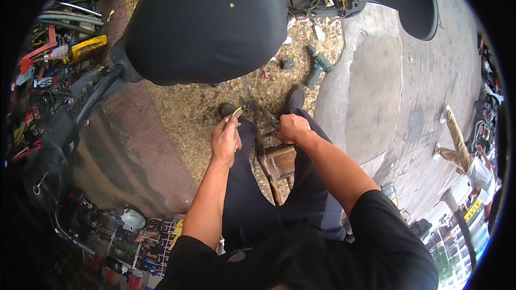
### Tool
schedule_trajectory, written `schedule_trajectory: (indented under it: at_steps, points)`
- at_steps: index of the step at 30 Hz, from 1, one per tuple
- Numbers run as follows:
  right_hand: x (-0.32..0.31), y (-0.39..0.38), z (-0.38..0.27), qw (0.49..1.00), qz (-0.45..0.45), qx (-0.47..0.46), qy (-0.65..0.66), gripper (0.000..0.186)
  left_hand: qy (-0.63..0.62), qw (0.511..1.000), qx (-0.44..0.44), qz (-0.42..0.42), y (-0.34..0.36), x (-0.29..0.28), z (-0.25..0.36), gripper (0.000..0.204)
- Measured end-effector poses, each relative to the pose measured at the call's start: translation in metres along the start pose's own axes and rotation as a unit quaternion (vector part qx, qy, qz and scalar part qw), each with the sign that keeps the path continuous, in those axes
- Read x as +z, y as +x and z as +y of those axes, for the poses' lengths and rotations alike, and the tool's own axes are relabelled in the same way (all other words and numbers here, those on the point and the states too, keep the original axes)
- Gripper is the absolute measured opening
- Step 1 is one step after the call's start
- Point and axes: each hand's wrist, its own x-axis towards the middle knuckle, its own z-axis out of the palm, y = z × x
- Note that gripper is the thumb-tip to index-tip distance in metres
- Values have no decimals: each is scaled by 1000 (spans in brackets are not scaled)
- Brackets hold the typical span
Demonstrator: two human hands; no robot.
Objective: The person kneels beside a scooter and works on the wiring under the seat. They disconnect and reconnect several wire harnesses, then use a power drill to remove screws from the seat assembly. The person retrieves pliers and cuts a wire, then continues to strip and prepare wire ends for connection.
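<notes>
My left hand (226, 140) is closed with a thin yellow-green strip (236, 111), perhaps a piece of wire, pinched between thumb and fingers. To its right, my right hand (293, 128) is closed around the handles of a scissor-like hand tool (270, 116), whose dark metal jaws point forward and left. Both hands are apart, above my knees. Between my legs is a small wooden stool (280, 161). A large black padded seat (204, 27) of a scooter or motorbike rises just beyond my hands.
A green cordless drill (319, 65) lies on the floor ahead right. Exposed wiring (329, 0) sits in the vehicle's black frame, near a mirror (419, 8). Piled parts and cables (51, 91) line the left. Someone in light clothes (473, 166) is at far right.
</notes>
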Motion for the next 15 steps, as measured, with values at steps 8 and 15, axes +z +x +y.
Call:
schedule_trajectory:
  at_steps: [8,15]
  points:
    - [25,95,-19,997,18,-28,-75,33,-233,966,-38,-102,108,-43,-43,41]
    - [62,169,-39,988,20,-77,-133,30,-236,968,89,-5,184,-70,-45,18]
